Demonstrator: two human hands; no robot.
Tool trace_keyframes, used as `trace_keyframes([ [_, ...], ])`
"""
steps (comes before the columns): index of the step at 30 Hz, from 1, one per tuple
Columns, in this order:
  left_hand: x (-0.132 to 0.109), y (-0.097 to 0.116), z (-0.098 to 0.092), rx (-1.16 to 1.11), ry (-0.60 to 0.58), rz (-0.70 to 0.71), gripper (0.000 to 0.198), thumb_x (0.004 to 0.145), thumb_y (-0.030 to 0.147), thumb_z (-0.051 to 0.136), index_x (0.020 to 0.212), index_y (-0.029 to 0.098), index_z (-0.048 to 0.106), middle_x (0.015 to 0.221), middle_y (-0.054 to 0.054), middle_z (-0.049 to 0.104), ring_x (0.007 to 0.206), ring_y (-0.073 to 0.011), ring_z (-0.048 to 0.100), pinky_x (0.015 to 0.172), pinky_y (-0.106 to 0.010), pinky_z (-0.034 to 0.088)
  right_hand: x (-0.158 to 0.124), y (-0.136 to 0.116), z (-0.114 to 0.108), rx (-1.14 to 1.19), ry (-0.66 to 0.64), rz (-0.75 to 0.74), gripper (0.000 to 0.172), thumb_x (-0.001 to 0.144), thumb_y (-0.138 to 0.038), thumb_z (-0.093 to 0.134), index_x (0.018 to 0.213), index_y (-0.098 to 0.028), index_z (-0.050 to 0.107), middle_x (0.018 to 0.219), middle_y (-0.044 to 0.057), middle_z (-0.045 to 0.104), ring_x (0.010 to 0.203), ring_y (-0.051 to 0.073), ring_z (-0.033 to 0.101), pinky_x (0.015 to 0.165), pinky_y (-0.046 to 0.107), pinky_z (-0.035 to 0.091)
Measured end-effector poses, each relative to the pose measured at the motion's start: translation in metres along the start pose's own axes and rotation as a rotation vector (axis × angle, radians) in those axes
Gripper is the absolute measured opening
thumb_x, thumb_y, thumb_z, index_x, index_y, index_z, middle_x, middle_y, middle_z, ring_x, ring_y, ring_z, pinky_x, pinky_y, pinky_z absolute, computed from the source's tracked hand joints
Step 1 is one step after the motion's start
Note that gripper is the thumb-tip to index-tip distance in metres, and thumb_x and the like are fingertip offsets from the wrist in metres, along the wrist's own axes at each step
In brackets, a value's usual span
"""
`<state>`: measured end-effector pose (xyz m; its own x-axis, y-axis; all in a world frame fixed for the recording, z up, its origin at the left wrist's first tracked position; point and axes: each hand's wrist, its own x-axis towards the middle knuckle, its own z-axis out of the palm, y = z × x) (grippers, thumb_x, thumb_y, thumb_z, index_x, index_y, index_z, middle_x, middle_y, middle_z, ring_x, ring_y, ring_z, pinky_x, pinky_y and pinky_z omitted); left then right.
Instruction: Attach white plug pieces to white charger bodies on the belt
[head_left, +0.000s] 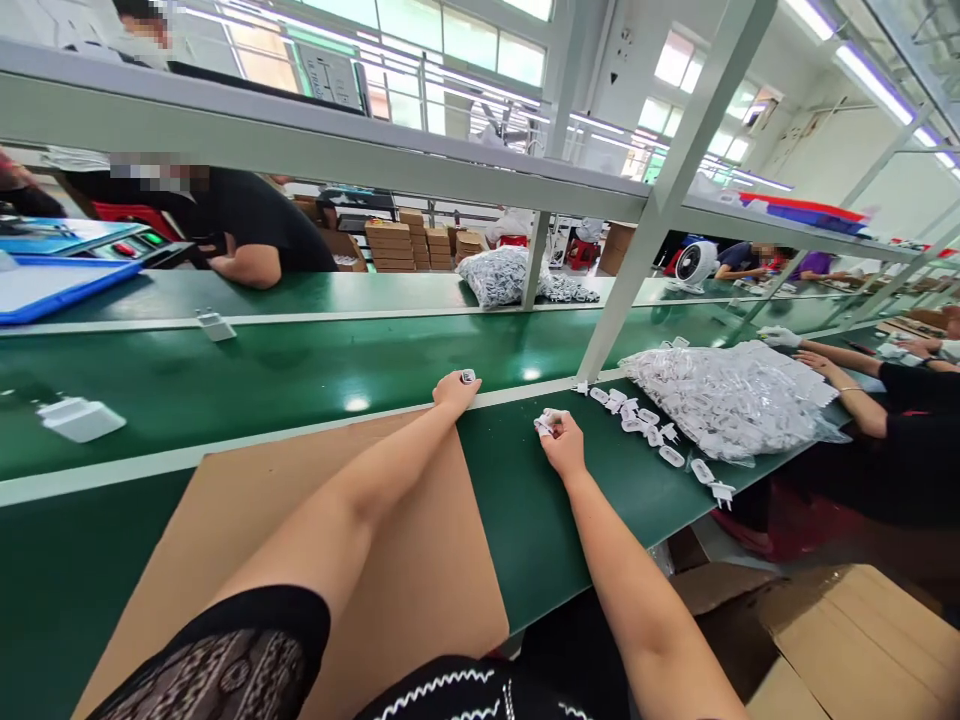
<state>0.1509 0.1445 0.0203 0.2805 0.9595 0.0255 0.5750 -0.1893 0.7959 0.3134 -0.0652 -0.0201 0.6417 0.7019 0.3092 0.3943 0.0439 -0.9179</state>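
**Fingertip grips, stock within reach**

Left hand pinched shut on a small white piece at the belt edge; right hand clamped on a white plug part over the worktop, with the row of parts laid close beside it

Left hand pinches small white part at belt edge; right hand clasps white plug piece.
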Motion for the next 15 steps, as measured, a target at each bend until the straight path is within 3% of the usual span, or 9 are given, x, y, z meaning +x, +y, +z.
trace_keyframes([
  [3,-0.022,-0.011,-0.016,-0.027,-0.094,0.13,0.027,0.086,0.035,0.063,0.105,0.021,0.075,0.101,-0.006,0.076,0.099,-0.0266,0.066,0.088,-0.033,0.048,0.003,-0.005,0.0,0.123,-0.023,0.025,0.044,0.069,-0.055,0.079,0.092,-0.021,0.063,0.103,0.01,0.077,0.081,0.021,0.071,0.067,0.032,0.058],
  [6,-0.064,-0.029,-0.037,-0.08,-0.221,0.234,0.032,0.085,0.039,0.065,0.109,0.022,0.078,0.091,-0.001,0.075,0.086,-0.0213,0.065,0.081,-0.028,0.049,0.006,-0.009,0.002,0.208,-0.061,0.074,0.048,0.069,-0.058,0.08,0.094,-0.02,0.063,0.093,0.009,0.077,0.078,0.021,0.071,0.062,0.031,0.057],
  [12,-0.16,-0.067,-0.083,-0.104,-0.331,0.428,0.039,0.087,0.044,0.067,0.119,0.025,0.078,0.095,-0.005,0.074,0.101,-0.0259,0.065,0.09,-0.031,0.052,-0.005,-0.03,0.027,0.377,-0.225,0.214,0.071,0.057,-0.045,0.092,0.117,-0.022,0.064,0.115,0.01,0.077,0.104,0.025,0.076,0.085,0.038,0.063],
  [15,-0.183,-0.08,-0.092,-0.158,-0.35,0.432,0.049,0.085,0.045,0.072,0.129,0.024,0.073,0.101,-0.008,0.072,0.1,-0.0259,0.066,0.091,-0.035,0.053,-0.014,-0.054,0.048,0.395,-0.381,0.293,0.064,0.056,-0.04,0.095,0.112,-0.02,0.072,0.11,0.01,0.079,0.104,0.027,0.076,0.091,0.041,0.063],
])
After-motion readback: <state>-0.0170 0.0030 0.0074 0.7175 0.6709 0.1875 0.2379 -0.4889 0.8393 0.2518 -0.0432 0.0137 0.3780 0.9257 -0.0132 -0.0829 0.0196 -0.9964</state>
